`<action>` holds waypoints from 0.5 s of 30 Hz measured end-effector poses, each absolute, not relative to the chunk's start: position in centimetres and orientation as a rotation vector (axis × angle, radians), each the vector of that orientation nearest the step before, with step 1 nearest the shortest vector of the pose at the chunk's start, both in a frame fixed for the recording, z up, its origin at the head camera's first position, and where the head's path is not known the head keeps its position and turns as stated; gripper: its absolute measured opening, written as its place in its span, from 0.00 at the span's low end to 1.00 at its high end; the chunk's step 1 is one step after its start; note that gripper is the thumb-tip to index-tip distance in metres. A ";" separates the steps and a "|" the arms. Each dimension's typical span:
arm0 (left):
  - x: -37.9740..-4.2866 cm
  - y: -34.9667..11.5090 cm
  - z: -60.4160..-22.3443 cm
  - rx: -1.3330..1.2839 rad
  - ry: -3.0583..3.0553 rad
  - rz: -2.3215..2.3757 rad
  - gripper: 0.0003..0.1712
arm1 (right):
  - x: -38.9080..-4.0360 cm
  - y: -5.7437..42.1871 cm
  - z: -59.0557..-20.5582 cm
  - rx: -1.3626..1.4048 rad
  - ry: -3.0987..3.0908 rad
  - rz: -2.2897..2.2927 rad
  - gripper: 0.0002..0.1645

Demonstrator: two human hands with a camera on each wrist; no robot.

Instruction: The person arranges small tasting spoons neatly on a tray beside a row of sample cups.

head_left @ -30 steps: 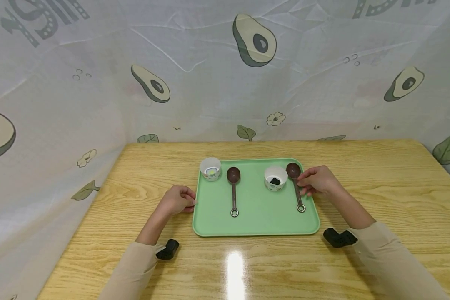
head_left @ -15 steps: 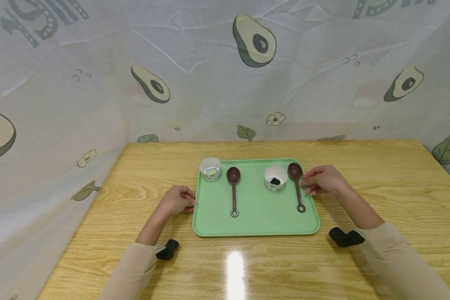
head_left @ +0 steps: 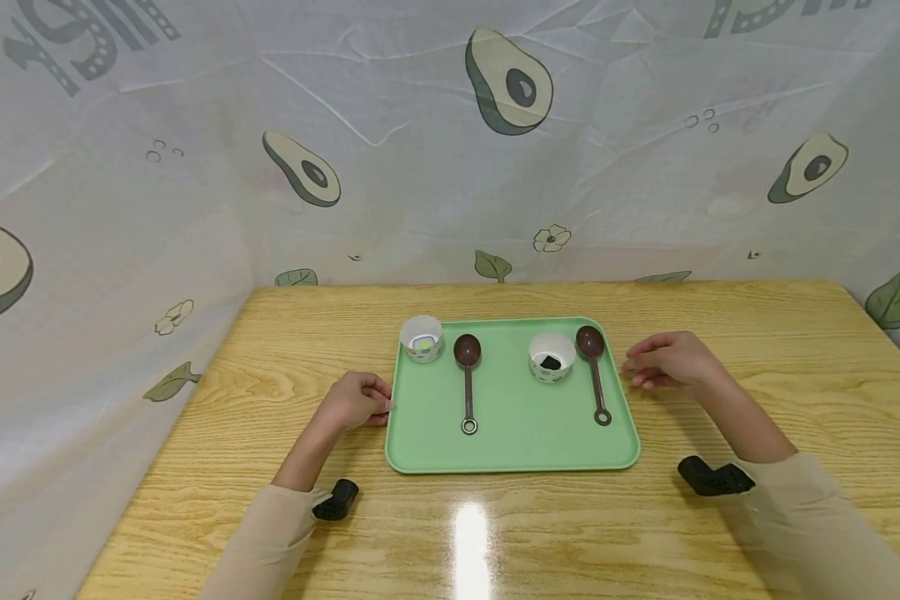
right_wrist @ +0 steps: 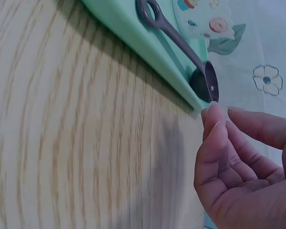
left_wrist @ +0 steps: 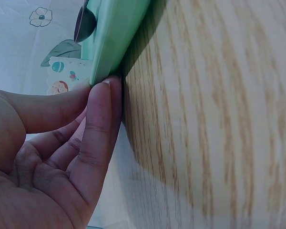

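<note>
A green tray (head_left: 502, 450) lies on the table with two brown spoons and two small paper cups on it. My left hand (head_left: 356, 402) pinches the tray's left rim, thumb above and fingers under the edge, as the left wrist view shows (left_wrist: 62, 152). Off the right rim, my right hand (head_left: 671, 362) hangs with loosely bent fingers and holds nothing; in the right wrist view its thumb and fingertips are apart. Nearest to it is the right spoon (head_left: 595, 375), beside a cup (head_left: 551, 357) with a black piece inside. The left spoon (head_left: 468, 383) lies near the cup (head_left: 422, 337) at the back left corner.
The wooden table (head_left: 555, 533) reaches out on all sides of the tray. Behind it hangs a white cloth (head_left: 420, 167) printed with avocados. Black wrist mounts (head_left: 336, 500) sit at both sleeves.
My right hand has let go of the right spoon and drawn back to the right, past the tray's rim. The spoon shifted slightly right. My left hand has stayed in place.
</note>
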State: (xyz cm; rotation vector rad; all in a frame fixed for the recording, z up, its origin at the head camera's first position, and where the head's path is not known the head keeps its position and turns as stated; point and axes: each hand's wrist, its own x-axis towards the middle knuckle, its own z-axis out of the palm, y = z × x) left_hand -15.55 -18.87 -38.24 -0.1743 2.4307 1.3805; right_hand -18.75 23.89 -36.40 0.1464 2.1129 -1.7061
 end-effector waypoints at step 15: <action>-15.4 -18.8 -38.1 -0.172 2.432 1.382 0.04 | -18.1 26.9 -36.0 0.156 2.122 -1.702 0.14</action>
